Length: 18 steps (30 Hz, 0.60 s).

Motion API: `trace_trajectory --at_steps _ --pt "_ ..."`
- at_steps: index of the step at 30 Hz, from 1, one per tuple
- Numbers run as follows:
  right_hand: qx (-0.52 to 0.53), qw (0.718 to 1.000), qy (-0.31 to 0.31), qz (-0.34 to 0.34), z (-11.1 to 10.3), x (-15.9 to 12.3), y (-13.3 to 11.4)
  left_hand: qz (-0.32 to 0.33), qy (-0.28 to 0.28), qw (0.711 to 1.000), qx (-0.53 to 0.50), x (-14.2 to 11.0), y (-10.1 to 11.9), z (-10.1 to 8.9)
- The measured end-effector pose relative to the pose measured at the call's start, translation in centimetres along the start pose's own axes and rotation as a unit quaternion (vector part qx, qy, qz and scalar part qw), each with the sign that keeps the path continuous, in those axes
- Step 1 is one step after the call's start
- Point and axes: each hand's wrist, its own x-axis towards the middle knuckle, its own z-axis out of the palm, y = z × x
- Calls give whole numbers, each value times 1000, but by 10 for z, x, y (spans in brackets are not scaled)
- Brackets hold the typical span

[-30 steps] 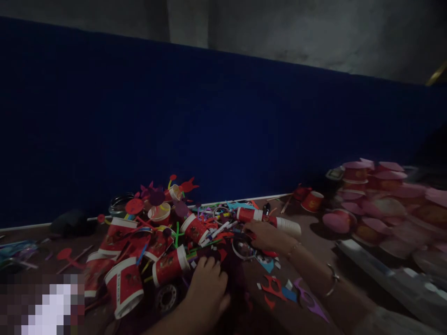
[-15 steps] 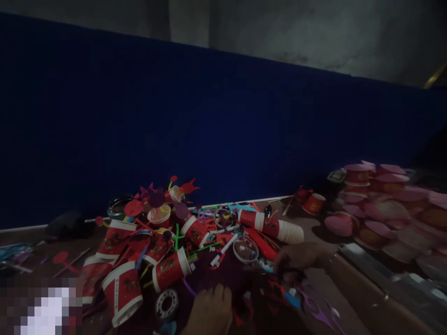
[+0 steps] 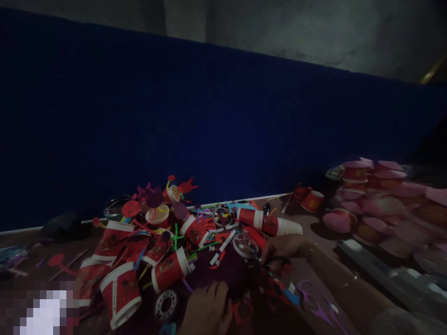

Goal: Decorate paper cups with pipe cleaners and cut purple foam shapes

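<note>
My left hand point(image 3: 206, 308) is at the bottom centre, seen from the back, fingers bent and drawn together. What lies under its fingertips is hidden. Just beyond it spreads a dark purple sheet point(image 3: 218, 267). To the right, my right hand point(image 3: 287, 247) reaches in with its fingers curled down; anything in them is too dark to name. Red paper scraps point(image 3: 277, 284) lie right below it. Close by are a clear round roll of tape point(image 3: 245, 245), a white marker point(image 3: 222, 249) and a row of nested red paper cups point(image 3: 268, 222).
Decorated red paper cups point(image 3: 120, 293) are heaped on the left, beside a white ring-shaped spool point(image 3: 165, 304). Pink-topped cups point(image 3: 375, 228) pile up at the right. A purple paper cutout point(image 3: 316, 300) lies near my right forearm. A blue partition point(image 3: 223, 125) stands behind.
My right hand has moved left and slightly away from me, bringing more of the forearm into view. My left hand has barely shifted. The whole view has tilted slightly.
</note>
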Motion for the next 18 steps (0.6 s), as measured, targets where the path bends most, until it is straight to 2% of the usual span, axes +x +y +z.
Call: trace_trajectory --at_steps 4,6,11,14,18 --pt "23 999 18 12 -1 -13 -1 -18 -13 1000 -16 5 2 -6" --pt "30 999 19 15 -2 -15 0 -11 9 1000 -7 6 3 -6" --pt "41 999 10 4 -3 -3 7 62 96 993 30 4 -1 3" --pt "47 999 -2 -9 -1 7 7 109 117 986 43 0 -4 8" --pt "52 998 -16 -26 3 14 7 134 143 978 66 -5 -5 12"
